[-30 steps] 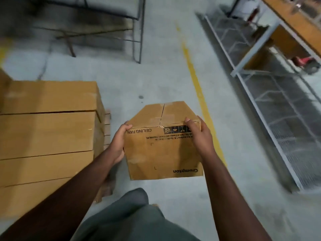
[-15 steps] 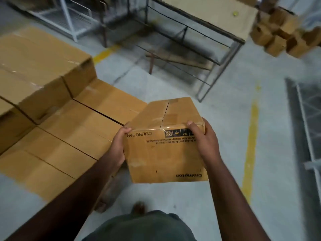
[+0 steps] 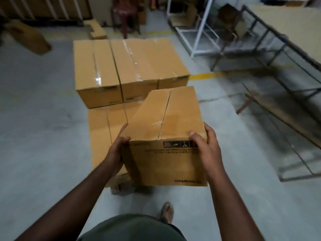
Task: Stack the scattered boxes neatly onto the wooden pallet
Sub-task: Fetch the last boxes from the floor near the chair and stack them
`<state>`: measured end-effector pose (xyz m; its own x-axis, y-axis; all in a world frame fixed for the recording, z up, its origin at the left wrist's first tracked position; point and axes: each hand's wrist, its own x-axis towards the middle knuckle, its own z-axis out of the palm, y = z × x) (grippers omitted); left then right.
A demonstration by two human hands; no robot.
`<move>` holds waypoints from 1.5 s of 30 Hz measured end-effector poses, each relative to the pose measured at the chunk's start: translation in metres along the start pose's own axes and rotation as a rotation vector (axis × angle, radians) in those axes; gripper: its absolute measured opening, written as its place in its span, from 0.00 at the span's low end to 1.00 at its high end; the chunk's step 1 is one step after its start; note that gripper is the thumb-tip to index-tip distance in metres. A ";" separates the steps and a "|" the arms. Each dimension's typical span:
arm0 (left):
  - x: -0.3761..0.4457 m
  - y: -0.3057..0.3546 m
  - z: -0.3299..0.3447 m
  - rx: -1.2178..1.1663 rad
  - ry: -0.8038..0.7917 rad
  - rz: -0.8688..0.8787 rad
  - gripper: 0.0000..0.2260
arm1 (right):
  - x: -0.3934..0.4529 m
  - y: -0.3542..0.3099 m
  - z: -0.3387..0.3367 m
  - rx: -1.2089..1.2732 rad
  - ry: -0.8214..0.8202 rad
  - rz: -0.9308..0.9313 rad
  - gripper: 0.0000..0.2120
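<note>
Between the two hands sits a brown cardboard box (image 3: pixel 166 136), held up in the air above the floor. The left hand (image 3: pixel 118 150) grips the box's left side, with the thumb curled over the top edge near the corner; its other fingers are hidden behind the box. The right hand (image 3: pixel 206 148) grips the right side, with the thumb on the top and the fingers wrapped round the corner. The near face of the box has black writing that is upside down and too blurry to read well. Just past the box, lower down, lie flat boxes (image 3: pixel 106 134) on the low layer, partly hidden by the held box and the left arm. Behind them stands a taller row of boxes (image 3: pixel 128 66) side by side, with shiny tape on top. The wooden pallet (image 3: pixel 119 186) can hardly be seen; only a dark bit shows under the near boxes. One foot in a sandal (image 3: pixel 167 212) shows on the grey floor (image 3: pixel 43 136). To the right are metal racks (image 3: pixel 260 49), blurry and cut off by the edge. A yellow line (image 3: pixel 206 76) runs on the floor near them.
</note>
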<state>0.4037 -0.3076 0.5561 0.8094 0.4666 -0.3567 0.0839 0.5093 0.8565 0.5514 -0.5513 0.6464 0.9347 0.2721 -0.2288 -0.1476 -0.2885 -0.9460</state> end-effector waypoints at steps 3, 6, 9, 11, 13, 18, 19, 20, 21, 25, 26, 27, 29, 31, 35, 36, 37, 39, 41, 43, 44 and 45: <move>-0.019 -0.009 -0.009 -0.057 0.086 0.033 0.36 | 0.036 0.009 -0.005 0.203 -0.272 0.129 0.31; -0.043 -0.014 -0.020 -0.047 0.169 0.048 0.37 | 0.057 0.033 0.019 0.166 -0.395 0.168 0.36; -0.066 -0.020 -0.041 0.005 0.266 0.020 0.43 | 0.063 0.059 0.053 0.135 -0.520 0.187 0.32; -0.077 -0.025 -0.059 0.027 0.302 -0.005 0.43 | 0.065 0.075 0.071 0.126 -0.598 0.207 0.30; -0.082 -0.028 -0.078 0.043 0.305 -0.019 0.40 | 0.063 0.090 0.088 0.117 -0.674 0.230 0.29; -0.065 -0.041 -0.119 -0.059 0.279 -0.146 0.44 | 0.062 0.129 0.120 0.034 -0.711 0.303 0.33; -0.061 -0.046 -0.127 -0.072 0.265 -0.173 0.44 | 0.061 0.134 0.126 0.027 -0.708 0.315 0.33; -0.057 -0.049 -0.135 -0.073 0.249 -0.192 0.43 | 0.058 0.136 0.132 0.031 -0.707 0.322 0.32; -0.054 -0.052 -0.143 -0.069 0.236 -0.206 0.41 | 0.056 0.138 0.139 0.037 -0.706 0.324 0.32; -0.043 -0.058 -0.169 -0.098 0.261 -0.246 0.36 | 0.055 0.138 0.171 -0.011 -0.662 0.307 0.28; -0.040 -0.060 -0.173 -0.100 0.271 -0.268 0.35 | 0.056 0.138 0.178 -0.028 -0.647 0.311 0.27; -0.039 -0.061 -0.176 -0.088 0.278 -0.297 0.34 | 0.056 0.139 0.183 -0.047 -0.640 0.326 0.28; -0.037 -0.063 -0.180 -0.022 0.303 -0.354 0.30 | 0.054 0.143 0.188 -0.094 -0.659 0.380 0.33; -0.034 -0.067 -0.185 0.058 0.338 -0.364 0.27 | 0.048 0.149 0.190 -0.106 -0.679 0.433 0.39; -0.028 -0.081 -0.192 0.115 0.411 -0.366 0.29 | 0.040 0.153 0.203 -0.101 -0.612 0.489 0.42; -0.027 -0.085 -0.191 0.123 0.419 -0.372 0.30 | 0.040 0.153 0.206 -0.106 -0.592 0.518 0.43; -0.025 -0.088 -0.192 0.133 0.431 -0.373 0.30 | 0.042 0.154 0.209 -0.115 -0.581 0.540 0.44; -0.021 -0.093 -0.193 0.143 0.465 -0.365 0.30 | 0.045 0.156 0.214 -0.150 -0.562 0.563 0.45; -0.016 -0.094 -0.194 0.155 0.492 -0.363 0.29 | 0.048 0.159 0.218 -0.178 -0.543 0.573 0.43; -0.009 -0.095 -0.196 0.211 0.503 -0.354 0.29 | 0.051 0.162 0.223 -0.207 -0.531 0.563 0.37; -0.005 -0.096 -0.197 0.245 0.507 -0.344 0.29 | 0.052 0.162 0.225 -0.218 -0.528 0.553 0.36; -0.002 -0.097 -0.198 0.270 0.514 -0.333 0.29 | 0.053 0.162 0.227 -0.221 -0.521 0.546 0.36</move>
<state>0.2786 -0.2144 0.3997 0.3408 0.6349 -0.6934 0.4780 0.5181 0.7093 0.5042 -0.3753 0.4291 0.4680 0.4192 -0.7780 -0.4234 -0.6664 -0.6137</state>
